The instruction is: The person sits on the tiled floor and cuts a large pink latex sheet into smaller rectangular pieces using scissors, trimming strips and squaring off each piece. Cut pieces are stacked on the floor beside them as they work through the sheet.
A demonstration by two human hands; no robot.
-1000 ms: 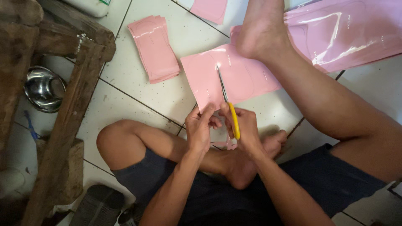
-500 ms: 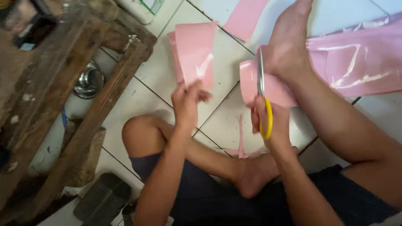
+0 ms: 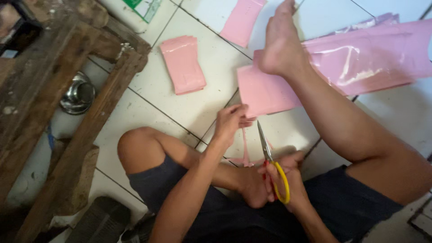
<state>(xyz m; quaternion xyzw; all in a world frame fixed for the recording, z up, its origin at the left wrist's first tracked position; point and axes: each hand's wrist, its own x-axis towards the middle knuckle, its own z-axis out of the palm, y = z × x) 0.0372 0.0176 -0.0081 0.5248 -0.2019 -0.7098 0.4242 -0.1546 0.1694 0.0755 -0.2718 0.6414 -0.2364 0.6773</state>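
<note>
Left hand (image 3: 228, 120) pinching near edge of pink plastic sheet (image 3: 265, 92), right hand (image 3: 288, 177) gripping yellow-handled scissors (image 3: 270, 157), blades pointing at sheet, foot (image 3: 281, 42) pressing sheet to tiled floor (image 3: 193, 103).

bare white floor tiles (image 3: 180, 112) lay open between the pink stack (image 3: 182, 64) and the bent knee (image 3: 135, 148). the stretched leg (image 3: 342, 121) blocked the right, the wooden frame (image 3: 67, 99) the left.

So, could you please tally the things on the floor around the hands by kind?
Pink plastic sheets or stacks: 4 (stack, small piece, sheet under the foot, large sheet)
Yellow-handled scissors, in the right hand: 1
Metal bowl: 1
Total: 6
</note>
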